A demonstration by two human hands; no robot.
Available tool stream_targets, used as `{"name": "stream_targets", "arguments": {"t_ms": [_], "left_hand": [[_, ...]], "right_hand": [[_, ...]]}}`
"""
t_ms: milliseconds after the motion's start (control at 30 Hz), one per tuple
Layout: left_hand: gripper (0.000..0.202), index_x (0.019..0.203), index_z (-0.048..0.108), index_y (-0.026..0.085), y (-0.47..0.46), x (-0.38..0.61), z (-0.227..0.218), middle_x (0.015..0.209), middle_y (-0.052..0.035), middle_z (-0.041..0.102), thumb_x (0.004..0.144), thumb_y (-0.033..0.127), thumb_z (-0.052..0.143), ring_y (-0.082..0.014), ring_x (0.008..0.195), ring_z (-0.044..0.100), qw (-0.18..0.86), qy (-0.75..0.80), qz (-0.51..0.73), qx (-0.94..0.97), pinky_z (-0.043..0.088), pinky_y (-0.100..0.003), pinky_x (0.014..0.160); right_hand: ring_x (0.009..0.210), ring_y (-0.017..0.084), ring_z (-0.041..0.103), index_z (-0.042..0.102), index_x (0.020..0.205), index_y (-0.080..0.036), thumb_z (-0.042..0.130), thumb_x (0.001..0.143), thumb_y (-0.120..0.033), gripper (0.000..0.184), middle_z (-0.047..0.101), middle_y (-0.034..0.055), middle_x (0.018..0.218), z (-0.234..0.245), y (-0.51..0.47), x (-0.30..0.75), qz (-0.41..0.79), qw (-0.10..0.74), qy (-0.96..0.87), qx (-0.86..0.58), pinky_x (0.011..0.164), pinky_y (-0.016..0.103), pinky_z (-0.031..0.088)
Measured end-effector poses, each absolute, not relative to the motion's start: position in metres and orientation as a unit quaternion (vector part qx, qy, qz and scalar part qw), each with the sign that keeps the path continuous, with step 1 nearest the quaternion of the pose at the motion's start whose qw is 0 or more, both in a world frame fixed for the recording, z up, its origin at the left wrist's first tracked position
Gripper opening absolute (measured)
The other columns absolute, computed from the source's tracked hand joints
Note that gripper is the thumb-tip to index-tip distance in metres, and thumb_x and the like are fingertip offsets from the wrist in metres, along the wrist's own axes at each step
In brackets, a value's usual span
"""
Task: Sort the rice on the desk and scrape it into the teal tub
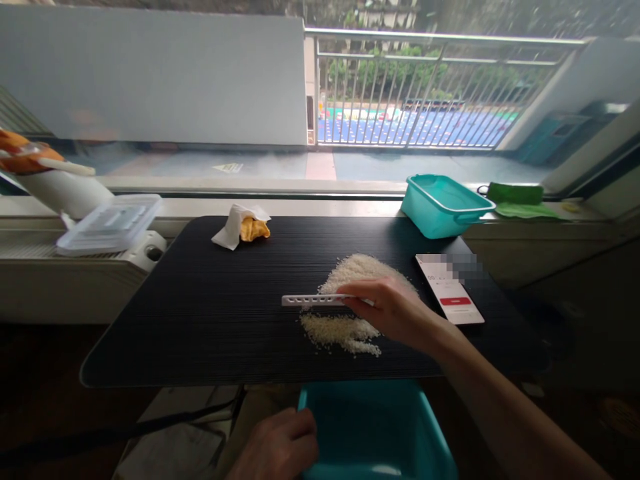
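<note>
With the tabletop's middle as the dial and the window at twelve, the phone (457, 301) lies at three o'clock, its pale screen partly pixelated. A pair of zeros shows at its left edge; the lettering on the red button (455, 301) looks too small to read. Outside the glass, a yellow triangle mark (227, 167) on the floor has blurred writing beside it.

The rice is white, short-grained and loose. Its larger heap (357, 268) sits at two o'clock, rounded with stray grains around it; a thinner patch (333, 329) spreads at five o'clock, ragged at its lower right. Between them is a white slotted strip (314, 304), seen nearly edge-on, pointing toward nine. The right hand (383, 303) has thumb and fingers clamped on its right end. The left hand (285, 443) has its fingers curled and clamped on the left rim of the lower teal bin (370, 427), at five o'clock below the black table (200, 313). Another teal basket (435, 217) stands at two, and a crumpled yellow piece (255, 229) on white tissue (231, 230) at eleven.
</note>
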State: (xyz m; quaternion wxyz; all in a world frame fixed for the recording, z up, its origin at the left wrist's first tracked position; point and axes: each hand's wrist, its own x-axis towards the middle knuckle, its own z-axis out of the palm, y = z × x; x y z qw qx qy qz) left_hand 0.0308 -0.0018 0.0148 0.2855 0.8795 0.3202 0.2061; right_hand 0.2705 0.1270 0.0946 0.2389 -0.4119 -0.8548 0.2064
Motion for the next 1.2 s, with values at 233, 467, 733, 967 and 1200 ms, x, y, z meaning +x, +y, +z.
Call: {"name": "stream_targets", "arguments": {"t_ms": [233, 467, 733, 967, 1200], "left_hand": [[0.044, 0.076, 0.056, 0.020, 0.002, 0.033, 0.008, 0.081, -0.0006, 0.063, 0.101, 0.053, 0.041, -0.0123, 0.067, 0.058, 0.285, 0.302, 0.166, 0.894, 0.041, -0.020, 0.060], [0.041, 0.070, 0.051, 0.019, 0.002, 0.036, 0.011, 0.079, -0.0008, 0.061, 0.100, 0.047, 0.046, -0.0128, 0.067, 0.057, 0.281, 0.310, 0.174, 0.891, 0.039, -0.022, 0.058], [0.032, 0.069, 0.051, 0.018, 0.005, 0.047, 0.010, 0.083, -0.0009, 0.060, 0.092, 0.037, 0.063, -0.0140, 0.070, 0.056, 0.311, 0.301, 0.144, 0.890, 0.039, -0.022, 0.058], [0.034, 0.066, 0.049, 0.017, 0.012, 0.075, 0.004, 0.079, 0.0039, 0.058, 0.071, 0.017, 0.083, -0.0118, 0.070, 0.057, 0.311, 0.297, 0.130, 0.893, 0.039, -0.022, 0.061], [0.033, 0.068, 0.052, 0.017, 0.012, 0.095, 0.002, 0.081, 0.0034, 0.058, 0.072, 0.020, 0.085, -0.0118, 0.072, 0.057, 0.337, 0.265, 0.146, 0.892, 0.040, -0.021, 0.061]], "right_hand": [[0.076, 0.017, 0.068, 0.074, 0.102, -0.020, 0.054, 0.094, -0.019, 0.022, 0.076, 0.0039, 0.086, 0.098, 0.110, 0.273, 0.260, 0.228, -0.848, -0.403, 0.067, 0.026, 0.047], [0.081, 0.018, 0.070, 0.075, 0.102, -0.020, 0.055, 0.094, -0.022, 0.021, 0.077, 0.0044, 0.092, 0.098, 0.112, 0.290, 0.236, 0.249, -0.833, -0.434, 0.070, 0.025, 0.049], [0.078, 0.019, 0.071, 0.076, 0.100, -0.019, 0.062, 0.090, -0.035, 0.023, 0.078, 0.0034, 0.089, 0.090, 0.087, 0.370, 0.252, 0.293, -0.754, -0.531, 0.068, 0.024, 0.053], [0.080, 0.019, 0.071, 0.076, 0.100, -0.020, 0.058, 0.092, -0.033, 0.023, 0.078, 0.0031, 0.090, 0.087, 0.078, 0.385, 0.244, 0.277, -0.762, -0.532, 0.069, 0.024, 0.054], [0.089, 0.024, 0.072, 0.074, 0.107, -0.021, 0.058, 0.092, -0.038, 0.028, 0.078, 0.0041, 0.102, 0.102, 0.054, 0.402, 0.216, 0.300, -0.722, -0.584, 0.075, 0.028, 0.057]]}}
